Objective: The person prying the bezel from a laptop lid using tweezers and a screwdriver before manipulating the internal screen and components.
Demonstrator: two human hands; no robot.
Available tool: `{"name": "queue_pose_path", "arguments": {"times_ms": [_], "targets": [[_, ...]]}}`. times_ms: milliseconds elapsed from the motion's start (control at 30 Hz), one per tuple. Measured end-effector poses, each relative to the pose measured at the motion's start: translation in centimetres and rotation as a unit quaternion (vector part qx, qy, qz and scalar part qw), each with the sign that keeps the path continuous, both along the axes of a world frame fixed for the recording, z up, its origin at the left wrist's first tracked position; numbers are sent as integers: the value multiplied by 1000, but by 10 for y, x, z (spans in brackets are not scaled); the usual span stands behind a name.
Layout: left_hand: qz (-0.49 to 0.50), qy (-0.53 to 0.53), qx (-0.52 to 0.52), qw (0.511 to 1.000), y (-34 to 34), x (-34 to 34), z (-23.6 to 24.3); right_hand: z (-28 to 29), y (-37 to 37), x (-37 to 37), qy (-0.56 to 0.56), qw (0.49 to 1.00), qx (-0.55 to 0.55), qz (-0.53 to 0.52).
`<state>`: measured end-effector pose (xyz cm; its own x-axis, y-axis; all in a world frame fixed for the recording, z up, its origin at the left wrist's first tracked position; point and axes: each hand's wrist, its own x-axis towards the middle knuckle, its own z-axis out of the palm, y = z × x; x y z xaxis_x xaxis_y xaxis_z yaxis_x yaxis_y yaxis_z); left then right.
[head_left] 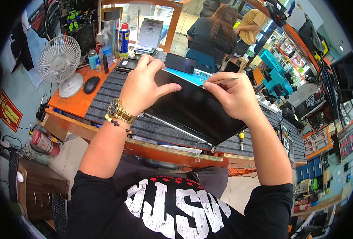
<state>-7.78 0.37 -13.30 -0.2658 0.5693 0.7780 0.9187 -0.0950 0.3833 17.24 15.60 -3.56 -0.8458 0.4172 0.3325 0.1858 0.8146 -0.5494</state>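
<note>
A black laptop screen panel (196, 113) stands tilted over the striped grey mat on the bench, its glossy face toward me. My left hand (144, 81) grips the panel's upper left edge, thumb on the front and fingers over the back. My right hand (234, 95) pinches a thin pointed metal tool (228, 80) at the upper edge, its tip close to the frame. A silvery metal strip (176, 126) runs along the panel's lower edge, with a thin cable near its right end. What lies behind the panel is mostly hidden.
A yellow-handled screwdriver (241, 140) lies right of the panel. Behind it are a dark phone (180, 63) and a blue work mat (184, 75). A white fan (59, 59), black mouse (91, 85) and spray can (124, 40) stand left; a teal microscope (278, 79) stands right. People (212, 34) are beyond.
</note>
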Motion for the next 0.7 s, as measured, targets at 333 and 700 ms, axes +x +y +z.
{"name": "queue_pose_path", "arguments": {"times_ms": [333,700], "targets": [[4,13,-1,1000,-2,-2,0,-12,-9,-3,90,951,273,117],[3,-60,-3,998,-7,6,-3,-4,-14,-34,52,996,69,39]]}}
